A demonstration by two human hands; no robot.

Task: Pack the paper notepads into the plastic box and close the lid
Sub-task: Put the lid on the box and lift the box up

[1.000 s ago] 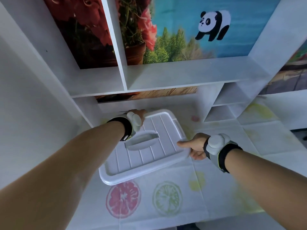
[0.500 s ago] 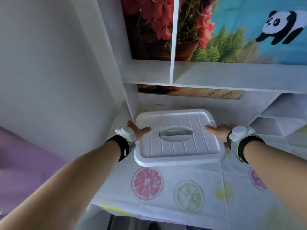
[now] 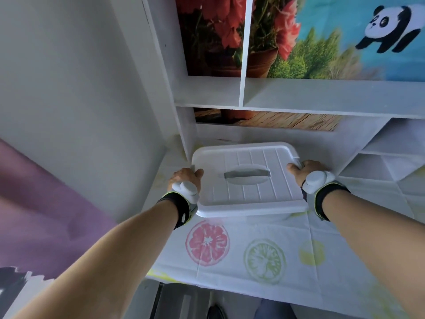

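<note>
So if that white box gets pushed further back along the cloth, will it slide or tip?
The plastic box looks low and wide, so it probably slides rather than tips. The tablecloth may bunch under it. Its smooth lid looks rigid; both hands hold its ends.

Left hand (image 3: pixel 185 180): at 9 o'clock of centre, fingers curled in a grip, thumb pointing to 2 o'clock; black wrist strap. Right hand (image 3: pixel 307 172): at 3 o'clock, fingers curled likewise, thumb pointing to 10 o'clock. Both forearms bare, extended forward.
</note>
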